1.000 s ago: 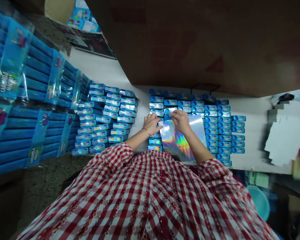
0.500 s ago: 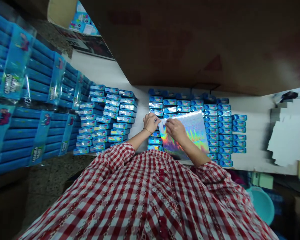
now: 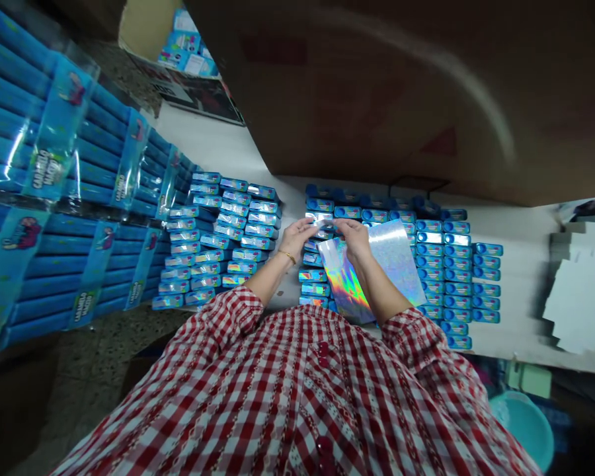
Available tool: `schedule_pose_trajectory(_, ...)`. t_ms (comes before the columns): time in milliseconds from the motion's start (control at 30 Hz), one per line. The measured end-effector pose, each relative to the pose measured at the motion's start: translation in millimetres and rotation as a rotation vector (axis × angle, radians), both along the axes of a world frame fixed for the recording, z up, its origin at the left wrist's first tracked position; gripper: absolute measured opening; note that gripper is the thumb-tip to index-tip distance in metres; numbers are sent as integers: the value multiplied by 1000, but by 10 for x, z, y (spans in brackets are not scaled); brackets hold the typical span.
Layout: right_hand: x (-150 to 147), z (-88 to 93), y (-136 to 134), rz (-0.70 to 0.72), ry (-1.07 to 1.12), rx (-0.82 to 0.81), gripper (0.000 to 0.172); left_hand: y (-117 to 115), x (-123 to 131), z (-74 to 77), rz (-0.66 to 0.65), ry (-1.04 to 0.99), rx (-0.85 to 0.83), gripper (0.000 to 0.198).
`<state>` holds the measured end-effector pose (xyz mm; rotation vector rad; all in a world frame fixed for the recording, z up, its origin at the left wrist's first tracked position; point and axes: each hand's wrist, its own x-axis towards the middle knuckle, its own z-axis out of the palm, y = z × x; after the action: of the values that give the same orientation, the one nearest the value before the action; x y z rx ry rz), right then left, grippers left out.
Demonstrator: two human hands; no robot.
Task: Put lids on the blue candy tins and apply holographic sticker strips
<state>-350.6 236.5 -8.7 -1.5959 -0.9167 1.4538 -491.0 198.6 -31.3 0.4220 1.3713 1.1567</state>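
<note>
My left hand (image 3: 297, 238) and my right hand (image 3: 353, 237) are close together, fingertips pinched on the two ends of a small shiny strip (image 3: 326, 223), which looks like a sticker. It is held just above a row of small blue boxes (image 3: 314, 289). Beneath my right wrist, a silvery holographic sheet (image 3: 394, 258) rests over more of the boxes, partly covered by my forearm. A thin bracelet circles my left wrist.
Stacked blue boxes (image 3: 250, 241) stand left of my left hand. Larger wrapped blue packs (image 3: 54, 172) are piled farther left. A big brown carton (image 3: 377, 99) overhangs the back. At right lie white sheets (image 3: 578, 284) and, lower, a turquoise basin (image 3: 525, 423).
Both hands have lifted off the holographic sheet's left edge and moved slightly up, with the small strip now between them. The whole view has shifted a little.
</note>
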Motion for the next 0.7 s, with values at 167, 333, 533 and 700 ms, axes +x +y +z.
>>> schedule_pose_trajectory(167,-248,-226,119,-78,-196,136,23,301,-233,-114,18,162,64,31)
schedule_pose_trajectory(333,-405,-372,358,-29,-556,228,22,659,-381,-352,-7,380,77,36)
schedule_pose_trajectory(533,-496,-371,428,80,-855,205,23,828,-411,-618,-48,529,26,34)
schedule_pose_trajectory(700,-451,-443,435,187,-985,318,26,832,-392,-646,-88,597,-16,37)
